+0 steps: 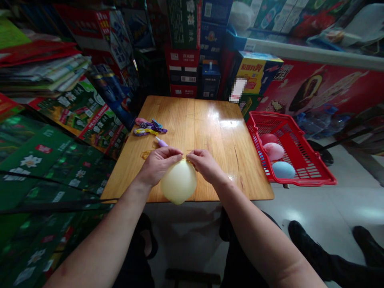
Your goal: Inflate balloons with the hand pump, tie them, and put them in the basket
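A pale yellow inflated balloon point(179, 182) hangs neck-up at the near edge of the wooden table. My left hand point(159, 162) pinches its neck from the left, thumb against fingers. From the other side my right hand point(204, 162) is closed in a pinch at the same neck. The neck itself is mostly covered by my fingertips. Just beyond my left hand lies a purple balloon pump point(162, 142) with a pale tip. Some yellow rubber bands or string point(145, 155) rest beside it. Farther back sits a small pile of uninflated balloons point(150, 128) in pink, purple, blue and yellow.
The wooden table point(195, 116) stands before me. At its right is a red basket point(315, 160) holding several inflated balloons point(283, 170). Stacked cartons point(87, 116) crowd the left, and more boxes point(183, 74) stand behind. Another person's legs and shoes point(309, 240) show at lower right.
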Action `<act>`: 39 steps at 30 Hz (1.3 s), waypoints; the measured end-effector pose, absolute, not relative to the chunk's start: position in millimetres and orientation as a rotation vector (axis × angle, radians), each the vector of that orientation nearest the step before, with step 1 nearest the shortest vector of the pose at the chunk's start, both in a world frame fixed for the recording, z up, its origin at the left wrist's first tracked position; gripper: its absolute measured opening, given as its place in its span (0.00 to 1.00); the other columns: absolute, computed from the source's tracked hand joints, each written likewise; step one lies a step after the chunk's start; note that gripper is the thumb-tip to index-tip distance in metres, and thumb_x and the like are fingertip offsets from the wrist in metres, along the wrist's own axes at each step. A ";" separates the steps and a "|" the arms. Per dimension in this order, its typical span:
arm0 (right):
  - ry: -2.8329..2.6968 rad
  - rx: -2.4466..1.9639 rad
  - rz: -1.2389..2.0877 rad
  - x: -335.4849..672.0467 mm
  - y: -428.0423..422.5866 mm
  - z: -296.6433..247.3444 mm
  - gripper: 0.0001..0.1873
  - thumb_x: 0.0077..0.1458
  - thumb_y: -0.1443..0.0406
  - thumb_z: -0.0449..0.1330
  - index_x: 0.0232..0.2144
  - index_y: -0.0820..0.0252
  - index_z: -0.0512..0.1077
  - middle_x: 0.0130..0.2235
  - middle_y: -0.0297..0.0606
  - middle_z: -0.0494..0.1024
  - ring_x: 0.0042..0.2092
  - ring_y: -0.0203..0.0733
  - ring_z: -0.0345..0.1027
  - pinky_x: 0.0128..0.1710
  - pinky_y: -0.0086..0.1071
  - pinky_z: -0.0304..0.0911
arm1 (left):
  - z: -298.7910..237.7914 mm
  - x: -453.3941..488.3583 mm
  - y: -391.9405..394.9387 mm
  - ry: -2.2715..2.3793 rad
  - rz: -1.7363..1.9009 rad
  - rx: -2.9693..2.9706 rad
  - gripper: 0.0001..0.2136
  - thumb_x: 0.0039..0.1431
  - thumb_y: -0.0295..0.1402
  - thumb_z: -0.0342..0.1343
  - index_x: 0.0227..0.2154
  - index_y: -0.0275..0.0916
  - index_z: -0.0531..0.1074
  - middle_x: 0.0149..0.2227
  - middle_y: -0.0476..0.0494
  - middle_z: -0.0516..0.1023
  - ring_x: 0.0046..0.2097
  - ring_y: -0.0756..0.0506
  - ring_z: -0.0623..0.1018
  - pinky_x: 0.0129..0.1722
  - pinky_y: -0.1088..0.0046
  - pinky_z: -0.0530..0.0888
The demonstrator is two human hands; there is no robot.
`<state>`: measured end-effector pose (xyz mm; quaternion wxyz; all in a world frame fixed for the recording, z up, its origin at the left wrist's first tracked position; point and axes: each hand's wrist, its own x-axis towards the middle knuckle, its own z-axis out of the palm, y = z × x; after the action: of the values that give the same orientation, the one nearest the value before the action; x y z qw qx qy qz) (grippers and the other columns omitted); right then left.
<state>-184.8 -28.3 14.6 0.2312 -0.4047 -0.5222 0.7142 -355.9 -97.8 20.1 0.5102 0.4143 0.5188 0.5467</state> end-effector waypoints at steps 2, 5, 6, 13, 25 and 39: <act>-1.540 -1.125 1.792 -186.1 -27.7 12.0 0.11 0.51 0.63 0.62 0.21 0.59 0.68 0.21 0.30 0.63 0.24 0.31 0.52 0.23 0.30 0.43 | 19.3 -354.6 -98.9 1.307 1.268 1.202 0.10 0.56 0.39 0.66 0.37 0.38 0.81 0.35 0.43 0.81 0.35 0.46 0.79 0.35 0.70 0.75; -1.608 -1.125 1.724 -184.9 -26.8 13.5 0.12 0.51 0.62 0.62 0.20 0.60 0.68 0.20 0.31 0.64 0.23 0.31 0.52 0.22 0.30 0.43 | 20.7 -358.8 -97.9 1.431 1.233 1.495 0.08 0.59 0.38 0.63 0.38 0.40 0.81 0.37 0.43 0.82 0.39 0.44 0.79 0.41 0.68 0.75; -1.600 -1.120 1.755 -183.9 -26.4 15.1 0.12 0.51 0.62 0.63 0.20 0.60 0.68 0.20 0.31 0.64 0.23 0.31 0.52 0.22 0.30 0.43 | 21.7 -361.0 -97.1 1.477 1.228 1.580 0.08 0.60 0.37 0.62 0.37 0.40 0.81 0.37 0.43 0.82 0.40 0.44 0.79 0.43 0.67 0.75; -1.449 -1.123 1.997 -183.4 -22.8 15.3 0.12 0.49 0.62 0.65 0.21 0.60 0.68 0.23 0.35 0.69 0.22 0.31 0.58 0.18 0.28 0.43 | 25.3 -356.6 -96.3 1.541 1.252 1.673 0.08 0.61 0.39 0.61 0.38 0.41 0.81 0.37 0.44 0.81 0.41 0.43 0.79 0.45 0.66 0.74; -0.943 -1.047 2.408 -182.0 -16.9 1.9 0.07 0.48 0.66 0.66 0.27 0.63 0.71 0.21 0.28 0.66 0.20 0.26 0.50 0.17 0.25 0.40 | 18.4 -347.4 -102.0 1.486 1.198 1.648 0.12 0.59 0.36 0.62 0.45 0.41 0.80 0.44 0.42 0.82 0.45 0.41 0.81 0.50 0.64 0.75; -0.970 -0.998 2.346 -183.2 -20.6 -0.2 0.08 0.49 0.67 0.66 0.25 0.63 0.70 0.24 0.30 0.70 0.21 0.26 0.55 0.18 0.23 0.45 | 12.1 -348.8 -96.9 1.364 1.317 1.333 0.12 0.57 0.36 0.65 0.42 0.38 0.78 0.40 0.42 0.81 0.43 0.44 0.80 0.46 0.67 0.77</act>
<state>-183.2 -20.6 -0.2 0.2054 -0.3580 -0.3479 0.8418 -348.8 -96.9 12.1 0.4003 0.5272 0.5392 0.5206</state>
